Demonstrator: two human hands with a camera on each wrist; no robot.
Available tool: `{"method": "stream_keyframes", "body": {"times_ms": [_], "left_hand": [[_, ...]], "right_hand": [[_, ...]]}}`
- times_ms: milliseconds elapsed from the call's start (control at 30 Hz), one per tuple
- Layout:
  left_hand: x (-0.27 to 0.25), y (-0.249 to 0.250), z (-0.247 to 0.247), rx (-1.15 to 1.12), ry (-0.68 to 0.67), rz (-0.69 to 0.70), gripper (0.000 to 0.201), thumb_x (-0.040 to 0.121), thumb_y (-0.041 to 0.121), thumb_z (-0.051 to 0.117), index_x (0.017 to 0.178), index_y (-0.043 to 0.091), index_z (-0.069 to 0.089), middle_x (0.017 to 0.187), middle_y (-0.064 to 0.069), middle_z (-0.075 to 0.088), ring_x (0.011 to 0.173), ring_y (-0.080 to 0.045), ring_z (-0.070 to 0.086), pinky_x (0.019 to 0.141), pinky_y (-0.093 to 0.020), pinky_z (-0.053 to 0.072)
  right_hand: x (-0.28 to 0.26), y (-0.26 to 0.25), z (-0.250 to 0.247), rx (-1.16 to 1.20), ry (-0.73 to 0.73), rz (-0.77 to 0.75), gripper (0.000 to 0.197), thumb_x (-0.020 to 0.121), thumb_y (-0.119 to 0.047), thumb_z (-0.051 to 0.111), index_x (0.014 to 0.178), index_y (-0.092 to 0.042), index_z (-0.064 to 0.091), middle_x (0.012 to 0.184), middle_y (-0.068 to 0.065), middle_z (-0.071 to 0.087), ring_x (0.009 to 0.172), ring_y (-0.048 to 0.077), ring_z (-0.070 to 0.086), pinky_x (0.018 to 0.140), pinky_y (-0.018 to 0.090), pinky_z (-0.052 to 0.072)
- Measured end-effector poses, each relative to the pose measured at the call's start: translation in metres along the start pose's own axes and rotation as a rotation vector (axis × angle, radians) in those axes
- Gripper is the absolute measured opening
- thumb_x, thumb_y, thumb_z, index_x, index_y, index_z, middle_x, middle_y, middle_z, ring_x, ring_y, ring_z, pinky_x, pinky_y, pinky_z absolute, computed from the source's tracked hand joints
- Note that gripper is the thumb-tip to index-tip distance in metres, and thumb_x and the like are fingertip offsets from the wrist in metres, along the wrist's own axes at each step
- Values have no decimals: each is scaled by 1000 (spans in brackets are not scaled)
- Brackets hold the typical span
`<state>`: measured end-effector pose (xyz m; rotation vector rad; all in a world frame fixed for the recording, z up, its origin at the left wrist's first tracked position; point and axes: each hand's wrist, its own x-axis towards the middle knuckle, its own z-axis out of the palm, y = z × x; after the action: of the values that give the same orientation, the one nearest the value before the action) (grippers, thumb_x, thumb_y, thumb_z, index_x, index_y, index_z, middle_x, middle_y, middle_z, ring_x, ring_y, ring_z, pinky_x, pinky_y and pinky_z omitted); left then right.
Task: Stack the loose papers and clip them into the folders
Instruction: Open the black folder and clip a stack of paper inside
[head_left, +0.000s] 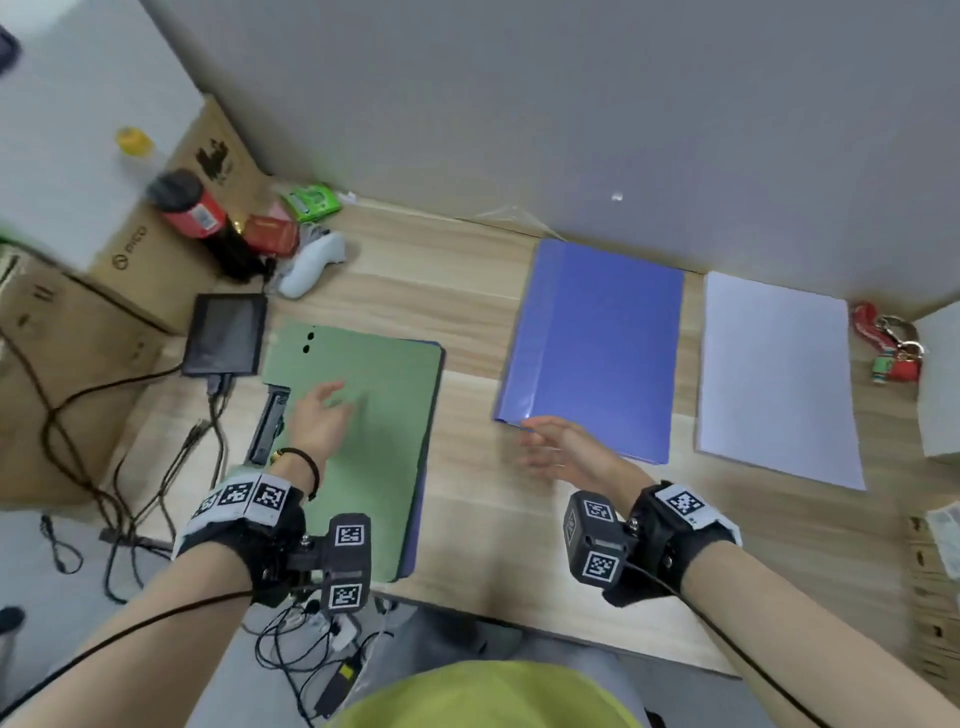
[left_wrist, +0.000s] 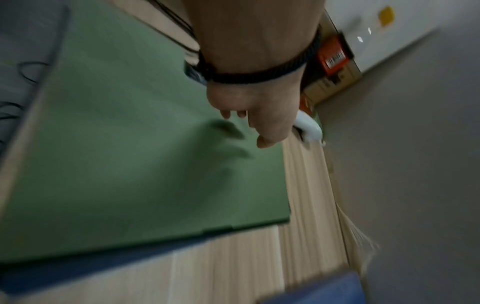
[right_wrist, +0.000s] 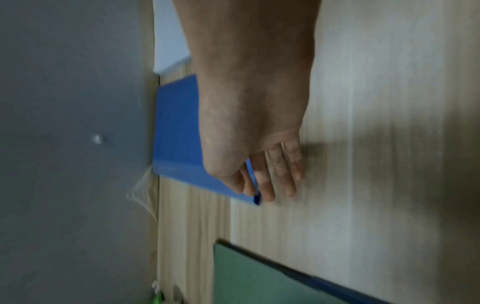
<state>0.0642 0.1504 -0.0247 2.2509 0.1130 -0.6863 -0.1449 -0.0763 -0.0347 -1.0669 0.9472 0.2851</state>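
Observation:
A stack of green paper (head_left: 374, 441) lies on an open blue folder (head_left: 415, 519) at the desk's left, with the folder's black clip bar (head_left: 267, 426) along its left side. My left hand (head_left: 324, 410) hovers over the green sheets (left_wrist: 116, 164), fingers loosely spread and holding nothing. A closed blue folder (head_left: 597, 343) lies right of centre. My right hand (head_left: 550, 447) is open beside its near left corner (right_wrist: 176, 133), fingers (right_wrist: 288, 174) straight over the wood; blur hides whether the thumb touches it. A white paper stack (head_left: 774, 379) lies further right.
A small black tablet (head_left: 226, 335) with cables, a white controller (head_left: 311, 265), a red can (head_left: 189, 205) and cardboard boxes (head_left: 156, 244) crowd the back left. A red keyring (head_left: 891, 343) sits at the far right. A grey partition (head_left: 519, 104) walls the desk's back edge.

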Motion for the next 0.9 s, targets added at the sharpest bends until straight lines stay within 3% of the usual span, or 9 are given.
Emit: {"method": "stream_keyframes", "body": {"times_ms": [67, 200, 300, 433, 500, 600, 633, 767, 900], "left_hand": [[7, -32, -30, 177, 109, -39, 42, 87, 23, 59, 129, 24, 57, 138, -9, 50, 118, -31, 51, 104, -40, 39], [8, -77, -63, 98, 85, -172, 54, 88, 12, 55, 140, 16, 45, 143, -18, 44, 127, -37, 45, 107, -45, 37], [4, -92, -70, -72, 52, -222, 54, 91, 11, 56, 142, 13, 39, 138, -12, 51, 124, -31, 49, 106, -41, 38], [2, -92, -69, -43, 109, -234, 46, 89, 27, 60, 133, 20, 49, 109, 1, 62, 123, -28, 47, 103, -38, 36], [3, -83, -64, 2, 89, -217, 50, 89, 35, 60, 134, 18, 50, 121, -7, 60, 124, -30, 47, 103, -37, 36], [5, -74, -59, 204, 81, -190, 56, 88, 37, 56, 140, 20, 44, 146, -13, 37, 136, -32, 27, 110, -42, 28], [5, -73, -58, 230, 60, -194, 58, 88, 35, 56, 142, 20, 41, 148, -14, 32, 138, -32, 24, 111, -42, 26], [6, -76, -57, 278, 46, -187, 61, 80, 39, 58, 137, 20, 47, 138, -15, 49, 130, -36, 38, 107, -43, 34], [7, -73, -58, 279, 132, -175, 57, 85, 39, 60, 137, 19, 46, 132, -11, 57, 128, -34, 44, 105, -43, 34]], "right_hand": [[5, 6, 29, -78, -52, 36, 17, 99, -16, 43, 107, -19, 57, 95, -2, 63, 90, 25, 63, 84, 36, 51], [15, 21, 71, -131, -118, 128, 17, 95, -10, 42, 95, -25, 50, 82, -5, 50, 63, 8, 51, 52, 21, 42], [19, 30, 92, -147, -122, 182, 14, 95, -13, 46, 94, -27, 50, 87, -5, 53, 78, 9, 53, 64, 23, 42], [25, 37, 112, -206, -163, 188, 17, 97, -19, 41, 111, -24, 48, 95, -7, 53, 91, 9, 52, 71, 24, 41], [24, 34, 119, -264, -174, 180, 14, 98, -21, 40, 107, -25, 50, 86, -7, 45, 87, 11, 46, 73, 23, 39], [18, 29, 123, -303, -174, 161, 23, 100, -20, 37, 112, -17, 57, 84, -6, 36, 94, 16, 34, 85, 27, 36], [16, 29, 123, -304, -178, 156, 22, 100, -20, 37, 105, -23, 58, 86, -6, 37, 94, 16, 34, 86, 28, 35], [14, 32, 121, -283, -179, 152, 24, 100, -21, 36, 115, -26, 55, 104, -7, 51, 90, 8, 46, 93, 28, 34], [11, 30, 121, -266, -148, 149, 26, 99, -22, 39, 121, -17, 52, 123, 6, 50, 111, 21, 48, 100, 31, 36]]}}
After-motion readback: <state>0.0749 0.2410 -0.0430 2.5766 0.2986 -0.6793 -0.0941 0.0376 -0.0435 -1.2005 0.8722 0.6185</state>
